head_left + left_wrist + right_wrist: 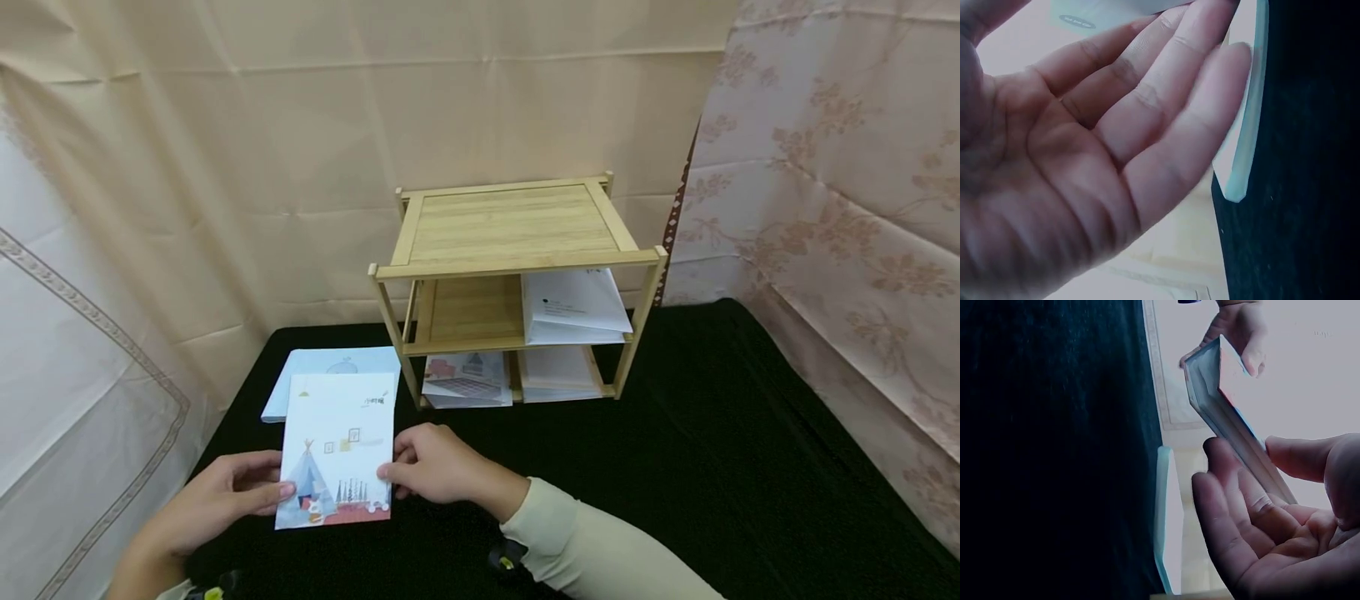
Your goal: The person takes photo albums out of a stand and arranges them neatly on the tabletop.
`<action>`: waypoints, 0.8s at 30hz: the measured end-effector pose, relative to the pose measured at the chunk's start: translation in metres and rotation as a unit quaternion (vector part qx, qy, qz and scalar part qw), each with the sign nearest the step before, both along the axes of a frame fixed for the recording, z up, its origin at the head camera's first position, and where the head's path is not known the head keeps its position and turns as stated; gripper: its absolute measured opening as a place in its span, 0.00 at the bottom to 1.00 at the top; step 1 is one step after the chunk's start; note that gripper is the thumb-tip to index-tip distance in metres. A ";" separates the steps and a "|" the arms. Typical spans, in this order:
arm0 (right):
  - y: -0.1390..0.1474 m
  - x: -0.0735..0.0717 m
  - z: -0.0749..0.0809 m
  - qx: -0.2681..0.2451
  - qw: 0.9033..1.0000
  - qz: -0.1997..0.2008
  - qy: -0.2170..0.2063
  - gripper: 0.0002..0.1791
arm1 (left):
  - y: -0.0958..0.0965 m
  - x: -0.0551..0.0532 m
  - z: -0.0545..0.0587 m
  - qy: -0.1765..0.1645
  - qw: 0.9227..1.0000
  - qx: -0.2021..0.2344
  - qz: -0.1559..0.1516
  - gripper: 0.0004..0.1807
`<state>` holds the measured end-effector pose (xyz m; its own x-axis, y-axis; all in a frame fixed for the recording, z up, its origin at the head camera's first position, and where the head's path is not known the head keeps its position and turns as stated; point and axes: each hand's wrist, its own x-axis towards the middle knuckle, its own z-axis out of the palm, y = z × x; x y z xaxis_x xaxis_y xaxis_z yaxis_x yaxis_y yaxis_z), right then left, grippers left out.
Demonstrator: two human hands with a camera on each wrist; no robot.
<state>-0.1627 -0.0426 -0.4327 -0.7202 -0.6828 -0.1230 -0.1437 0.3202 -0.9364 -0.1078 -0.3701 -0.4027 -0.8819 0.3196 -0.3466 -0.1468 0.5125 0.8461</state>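
Note:
A white notebook (341, 454) with a blue tent, small picture frames and a red strip printed on its cover is held over the dark table. My left hand (228, 496) grips its left edge, thumb on the cover and fingers behind. At the opposite edge my right hand (442, 467) pinches it the same way. The right wrist view shows the notebook's page edges (1210, 387), tilted between the hands. Just behind it a light blue notebook (281, 392) lies on the table, partly covered from my viewpoint.
A wooden shelf rack (517, 221) stands at the back of the black-covered table (720, 467). White booklets (573, 304) sit on its middle tier at right. Its bottom tier holds a printed booklet (465, 379) at left and white ones (558, 371) at right. Curtains (315, 167) surround the table.

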 end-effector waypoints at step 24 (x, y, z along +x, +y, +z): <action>-0.054 0.004 -0.030 -0.005 0.991 -0.015 -0.135 0.07 | -0.067 -0.021 -0.026 -0.119 0.991 0.013 -0.065 0.32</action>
<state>-0.1583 -0.0971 -0.4627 -0.6822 -0.6631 -0.3080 0.1230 0.3111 -0.9424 -0.1283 -0.4368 -0.4291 -0.7273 0.4366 -0.5295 -0.2783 0.5177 0.8090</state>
